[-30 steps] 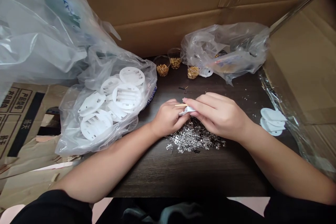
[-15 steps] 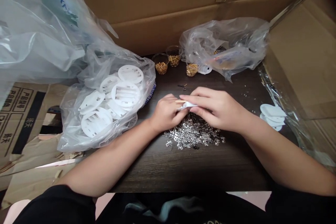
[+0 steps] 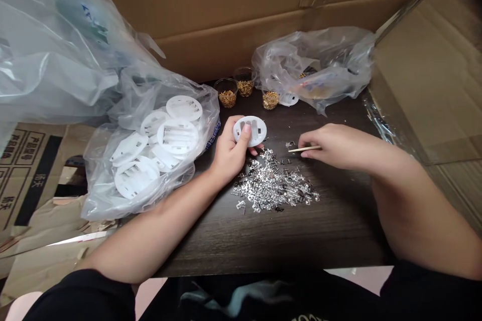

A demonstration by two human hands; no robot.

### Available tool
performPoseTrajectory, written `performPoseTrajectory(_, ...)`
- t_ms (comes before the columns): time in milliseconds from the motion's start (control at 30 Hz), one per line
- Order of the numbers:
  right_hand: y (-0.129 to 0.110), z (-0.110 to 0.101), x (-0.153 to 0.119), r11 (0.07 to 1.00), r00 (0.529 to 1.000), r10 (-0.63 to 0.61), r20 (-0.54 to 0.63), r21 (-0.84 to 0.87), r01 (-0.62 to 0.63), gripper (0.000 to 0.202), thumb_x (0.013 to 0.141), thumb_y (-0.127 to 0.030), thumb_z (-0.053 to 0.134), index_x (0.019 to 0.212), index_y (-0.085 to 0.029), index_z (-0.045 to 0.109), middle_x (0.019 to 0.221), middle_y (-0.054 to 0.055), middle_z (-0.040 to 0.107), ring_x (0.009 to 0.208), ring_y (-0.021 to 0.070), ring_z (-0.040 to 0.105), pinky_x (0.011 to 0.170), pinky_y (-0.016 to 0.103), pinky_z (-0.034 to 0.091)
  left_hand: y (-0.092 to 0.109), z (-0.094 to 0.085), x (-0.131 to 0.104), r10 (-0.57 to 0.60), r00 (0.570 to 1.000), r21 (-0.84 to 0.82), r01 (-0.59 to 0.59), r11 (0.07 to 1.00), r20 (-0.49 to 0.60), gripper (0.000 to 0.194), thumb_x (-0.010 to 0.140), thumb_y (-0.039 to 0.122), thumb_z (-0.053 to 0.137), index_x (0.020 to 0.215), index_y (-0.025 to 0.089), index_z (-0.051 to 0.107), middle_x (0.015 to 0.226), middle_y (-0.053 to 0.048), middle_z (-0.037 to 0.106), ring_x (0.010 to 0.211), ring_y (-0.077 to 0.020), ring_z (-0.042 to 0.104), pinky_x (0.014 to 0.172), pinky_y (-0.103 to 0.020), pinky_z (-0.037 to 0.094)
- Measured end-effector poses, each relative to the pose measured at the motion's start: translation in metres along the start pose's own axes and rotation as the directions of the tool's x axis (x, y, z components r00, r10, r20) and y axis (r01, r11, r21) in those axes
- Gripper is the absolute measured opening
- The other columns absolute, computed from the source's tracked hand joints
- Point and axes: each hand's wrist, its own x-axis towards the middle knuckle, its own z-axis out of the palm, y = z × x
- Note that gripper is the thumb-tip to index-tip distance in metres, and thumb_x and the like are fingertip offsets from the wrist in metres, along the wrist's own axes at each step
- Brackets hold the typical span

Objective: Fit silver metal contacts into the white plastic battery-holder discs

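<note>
Held in my left hand (image 3: 234,148) is a round white plastic disc (image 3: 258,131) with slots, my thumb lying across its face. My right hand (image 3: 327,145) pinches a thin pale stick (image 3: 301,149) that points left. Just beyond the stick's tip lies a small metal piece (image 3: 289,145). A heap of small silver metal parts (image 3: 274,185) spreads over the dark table below both hands, with a few dark springs at its upper edge.
On the left, a clear plastic bag (image 3: 94,195) holds several white discs (image 3: 177,136). Three clear cups of gold-coloured pieces (image 3: 228,99) stand at the back, beside another plastic bag (image 3: 339,65). Cardboard (image 3: 226,0) rises behind and on the right.
My hands have moved apart. The disc now faces up in my left hand, and my right hand has gone right with the stick. The white discs at the right are now out of sight.
</note>
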Motion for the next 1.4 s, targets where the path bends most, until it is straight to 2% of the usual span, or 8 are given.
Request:
performPoseTrajectory(200,-0.021,0.011,-0.001,0.993,0.993,-0.111,0.038,-0.029,0.112,0.009,0.089,-0.019,0.062,0.085,-0.022,0.069,0.083,0.003,0.071,0.072,0.0187,0.061,0.062,0.031,0.032,0.005,-0.003,0.003,0.029,0.999,0.141,-0.024,0.990,-0.039,0.031,0.098,0.053,0.062,0.102,0.022,0.064,0.085,-0.001,0.073,0.066,-0.0115,0.067,0.061,-0.025,0.056)
performPoseTrajectory(333,-0.019,0.010,-0.003,0.997,0.993,-0.075,0.091,0.039,0.072,0.005,0.085,-0.020,0.064,0.083,-0.023,0.067,0.075,-0.001,0.066,0.062,0.0150,0.055,0.057,0.029,0.031,0.006,-0.005,0.005,0.077,0.994,0.258,-0.056,0.964,-0.071,0.029,0.095,0.048,0.067,0.097,0.020,0.073,0.092,-0.004,0.076,0.082,-0.0145,0.068,0.073,-0.027,0.056)
performPoseTrajectory(500,-0.012,0.012,0.002,0.999,0.986,-0.033,0.163,0.041,0.026,0.006,0.084,-0.022,0.066,0.078,-0.023,0.066,0.071,-0.001,0.066,0.060,0.0146,0.053,0.055,0.028,0.031,0.002,-0.004,0.005,0.055,0.995,0.223,-0.034,0.974,-0.088,0.032,0.092,0.049,0.070,0.105,0.020,0.072,0.097,-0.005,0.078,0.083,-0.0149,0.069,0.077,-0.028,0.057)
performPoseTrajectory(767,-0.010,0.011,-0.020,0.999,0.999,-0.047,-0.008,-0.022,0.047,0.009,0.093,-0.032,0.066,0.092,-0.024,0.070,0.086,0.001,0.074,0.075,0.0194,0.065,0.062,0.031,0.036,0.001,-0.005,0.005,0.061,0.992,0.235,-0.033,0.971,-0.110,0.027,0.094,0.047,0.068,0.100,0.020,0.066,0.090,-0.001,0.072,0.079,-0.0129,0.064,0.073,-0.026,0.052)
performPoseTrajectory(867,-0.023,0.028,-0.043,0.983,0.996,0.027,-0.089,-0.177,-0.043,0.020,0.096,-0.034,0.063,0.081,-0.021,0.066,0.083,0.005,0.071,0.068,0.0216,0.065,0.059,0.033,0.034,0.001,-0.005,0.005,0.052,0.991,0.247,-0.021,0.969,-0.120,0.024,0.094,0.044,0.068,0.097,0.021,0.065,0.087,-0.001,0.071,0.076,-0.0125,0.063,0.071,-0.026,0.051)
performPoseTrajectory(967,-0.038,0.050,-0.061,0.982,0.995,0.025,-0.097,-0.182,-0.042,0.019,0.095,-0.040,0.065,0.090,-0.021,0.067,0.092,0.005,0.072,0.067,0.0223,0.067,0.055,0.033,0.035,0.000,-0.005,0.005,0.053,0.991,0.252,-0.021,0.967,-0.122,0.024,0.095,0.045,0.067,0.097,0.021,0.065,0.087,-0.001,0.070,0.076,-0.0127,0.062,0.071,-0.026,0.051)
performPoseTrajectory(1133,-0.041,0.065,-0.066,0.999,0.990,0.030,-0.135,-0.021,-0.033,0.013,0.100,-0.026,0.058,0.091,-0.021,0.066,0.093,0.004,0.069,0.074,0.0203,0.069,0.062,0.033,0.044,-0.002,-0.005,0.006,0.056,0.990,0.241,-0.024,0.970,-0.128,0.025,0.094,0.046,0.067,0.097,0.022,0.065,0.087,-0.001,0.071,0.076,-0.0127,0.063,0.070,-0.026,0.052)
performPoseTrajectory(1400,-0.020,0.066,-0.052,0.943,0.953,0.013,-0.302,0.321,0.089,0.015,0.101,-0.030,0.059,0.096,-0.022,0.070,0.092,0.003,0.070,0.081,0.0177,0.065,0.072,0.031,0.048,-0.003,-0.007,0.006,0.041,0.990,0.248,-0.008,0.969,-0.131,0.027,0.093,0.048,0.068,0.099,0.021,0.066,0.088,-0.001,0.072,0.075,-0.0125,0.063,0.070,-0.026,0.051)
